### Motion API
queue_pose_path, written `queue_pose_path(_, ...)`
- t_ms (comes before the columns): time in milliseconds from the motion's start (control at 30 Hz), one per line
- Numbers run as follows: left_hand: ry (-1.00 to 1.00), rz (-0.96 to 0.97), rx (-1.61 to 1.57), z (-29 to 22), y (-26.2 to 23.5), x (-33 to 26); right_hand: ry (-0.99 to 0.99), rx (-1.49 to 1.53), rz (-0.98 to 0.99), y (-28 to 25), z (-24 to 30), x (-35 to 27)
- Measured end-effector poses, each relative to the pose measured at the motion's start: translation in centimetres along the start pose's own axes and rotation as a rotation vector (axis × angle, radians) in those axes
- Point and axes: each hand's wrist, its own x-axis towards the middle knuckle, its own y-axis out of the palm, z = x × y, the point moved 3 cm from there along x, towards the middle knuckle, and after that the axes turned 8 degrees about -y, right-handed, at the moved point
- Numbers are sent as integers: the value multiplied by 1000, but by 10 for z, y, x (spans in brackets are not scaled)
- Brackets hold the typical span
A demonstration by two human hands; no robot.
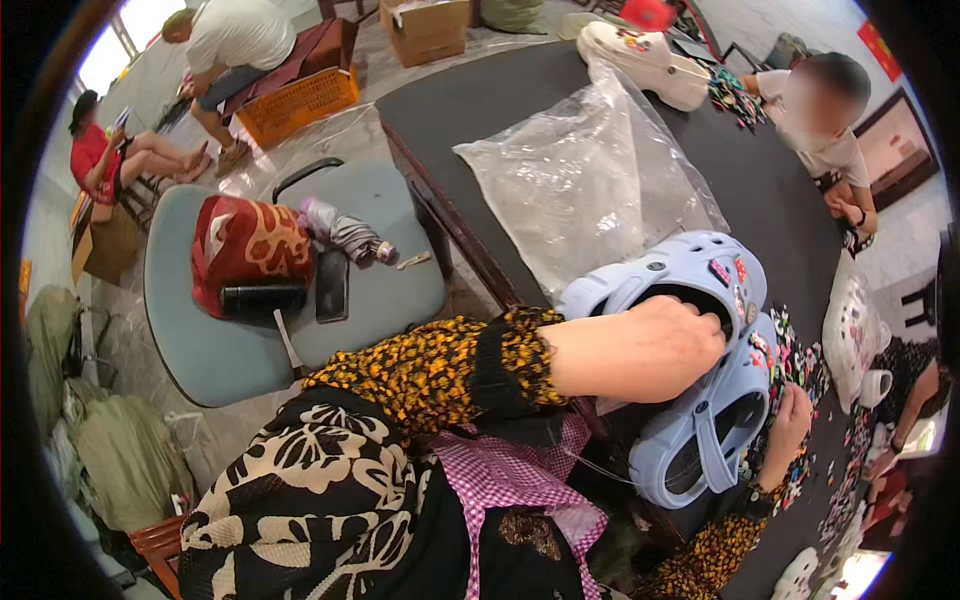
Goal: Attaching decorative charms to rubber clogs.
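Spreading across the room, the dark counter (480, 105) has an upper clog (690, 256) and a lower clog (676, 440), both light blue, at its edge, a chair (185, 290) nearby. The left grip (665, 345) reaches into the upper clog's opening, the right grip (789, 428) beside the lower clog; whether either is closed cannot be told. Moving room narrows between plastic bag (560, 170) and scattered charms (806, 365).

Left fingers (709, 323) partly hidden in clog (692, 261)
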Motion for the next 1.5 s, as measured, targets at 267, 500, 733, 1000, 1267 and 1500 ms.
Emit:
queue_pose_path(267, 3, 19, -57, 16, 4, -1, 282, 421, -161, -24, -9, 11)
queue_pose_path(500, 15, 50, 69, 7, 6, 4, 275, 473, -182, -83, 93, 62)
queue_pose_path(733, 77, 42, 159, -9, 9, 6, -150, 419, 210, -80, 201, 117)
queue_pose_path(1000, 107, 1, 117, -10, 1, 4, 118, 790, 403, -43, 205, 128)
queue_pose_path(1267, 100, -10, 16, -6, -6, 6, 256, 761, 304, -49, 152, 116)
queue_pose_path(1500, 80, 26, 33, -9, -4, 6, 179, 440, 225, -49, 97, 89)
